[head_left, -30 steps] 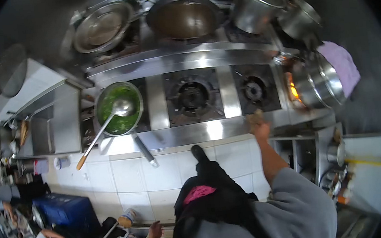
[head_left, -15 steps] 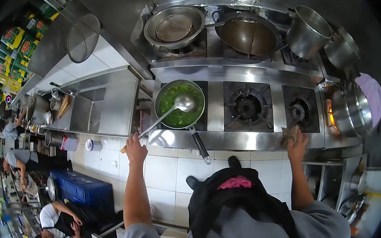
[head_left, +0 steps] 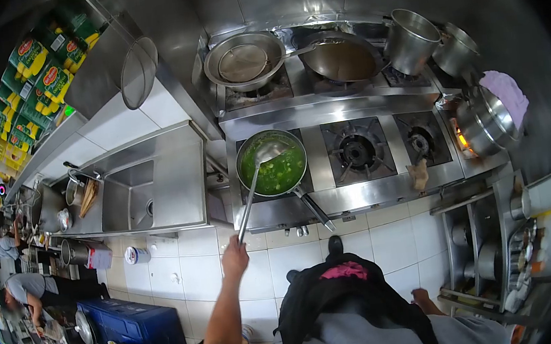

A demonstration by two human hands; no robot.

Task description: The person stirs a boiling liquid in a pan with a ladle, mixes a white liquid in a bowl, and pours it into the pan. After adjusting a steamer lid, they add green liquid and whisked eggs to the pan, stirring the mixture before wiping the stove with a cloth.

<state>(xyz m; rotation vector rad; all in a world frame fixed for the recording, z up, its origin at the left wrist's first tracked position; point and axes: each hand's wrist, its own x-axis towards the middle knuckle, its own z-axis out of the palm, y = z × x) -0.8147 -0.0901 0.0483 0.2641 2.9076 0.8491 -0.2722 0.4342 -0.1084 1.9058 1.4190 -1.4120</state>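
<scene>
My left hand (head_left: 234, 259) is wrapped round the long handle of a ladle (head_left: 248, 205). The ladle's bowl rests at the surface of green soup-like food with pale bits (head_left: 280, 173), inside a pan (head_left: 239, 169) on the front left burner. The pan's black handle (head_left: 316, 211) points toward me and no hand touches it. My right hand (head_left: 425, 301) hangs low by my side, partly hidden, its fingers loosely apart with nothing visible in them. A brown cloth (head_left: 418, 175) lies on the stove's front edge, away from that hand.
Behind stand a bowl with a strainer (head_left: 242, 62), a wok of brown liquid (head_left: 343, 61) and tall pots (head_left: 411, 40). A flame (head_left: 464, 142) burns beside a tilted steel pot (head_left: 488, 121). At left are a sink (head_left: 127, 199), a blue chest (head_left: 130, 321) and people.
My right hand has let go of the cloth and dropped back toward my side. My left hand has moved right and closer to me, turning the ladle handle steeper. The view has shifted.
</scene>
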